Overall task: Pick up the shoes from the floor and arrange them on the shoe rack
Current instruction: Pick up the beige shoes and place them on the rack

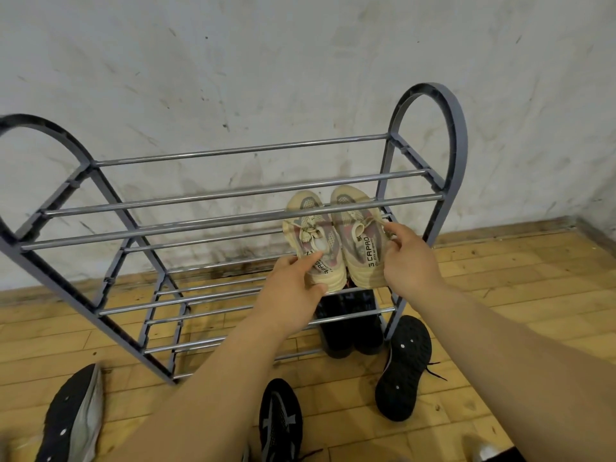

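Between both hands: cream shoes (336, 241) on middle rack (233, 198) tier, long axes pointing away, toes toward wall. Left hand (293, 288) pinching left heel, right hand (408, 258) gripping right shoe's side.

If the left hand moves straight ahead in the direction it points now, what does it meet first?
The left hand already touches the left cream mesh sneaker on the grey metal shoe rack; going on, it would probably push that sneaker deeper, toward the wall.

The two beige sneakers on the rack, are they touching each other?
Touching: the head view shows the left beige sneaker and right beige sneaker pressed side by side, no gap along their inner edges.
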`<state>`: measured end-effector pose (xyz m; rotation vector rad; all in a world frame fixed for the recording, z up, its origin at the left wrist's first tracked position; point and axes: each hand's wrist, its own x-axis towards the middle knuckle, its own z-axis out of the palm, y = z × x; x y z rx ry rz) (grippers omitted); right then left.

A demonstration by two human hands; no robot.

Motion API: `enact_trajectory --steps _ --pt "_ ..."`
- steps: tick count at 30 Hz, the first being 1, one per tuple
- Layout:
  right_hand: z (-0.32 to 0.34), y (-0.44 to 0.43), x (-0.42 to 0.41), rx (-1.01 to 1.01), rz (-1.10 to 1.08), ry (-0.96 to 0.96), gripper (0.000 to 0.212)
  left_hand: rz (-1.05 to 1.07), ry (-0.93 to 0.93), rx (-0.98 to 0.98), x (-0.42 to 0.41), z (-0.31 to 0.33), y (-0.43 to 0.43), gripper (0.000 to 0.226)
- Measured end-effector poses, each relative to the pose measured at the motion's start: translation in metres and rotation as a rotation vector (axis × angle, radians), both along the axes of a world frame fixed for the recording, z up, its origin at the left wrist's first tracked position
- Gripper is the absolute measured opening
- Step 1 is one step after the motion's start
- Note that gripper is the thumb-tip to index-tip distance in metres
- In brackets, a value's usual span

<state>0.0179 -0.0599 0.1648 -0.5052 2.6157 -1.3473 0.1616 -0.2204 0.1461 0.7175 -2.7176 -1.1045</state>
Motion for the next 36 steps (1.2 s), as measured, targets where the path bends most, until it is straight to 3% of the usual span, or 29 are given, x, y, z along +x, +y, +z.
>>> enact_trajectory --steps 5,10,22,36 --pt "0.004 -0.005 0.003 0.141 0.143 -0.067 0.048 -0.002 -0.011 -0.019 0.000 -0.002 0.000 0.060" --pt "-0.003 -0.001 0.003 0.273 0.239 -0.033 0.091 0.002 -0.014 -0.036 -0.002 -0.004 0.000 0.059" --pt "-0.001 0.005 -0.002 0.277 0.194 0.077 0.067 -0.008 -0.032 -0.078 -0.002 -0.002 0.002 0.058" --pt "0.001 0.016 -0.005 0.405 0.149 0.154 0.074 0.009 0.026 -0.058 -0.009 -0.013 0.002 0.057"
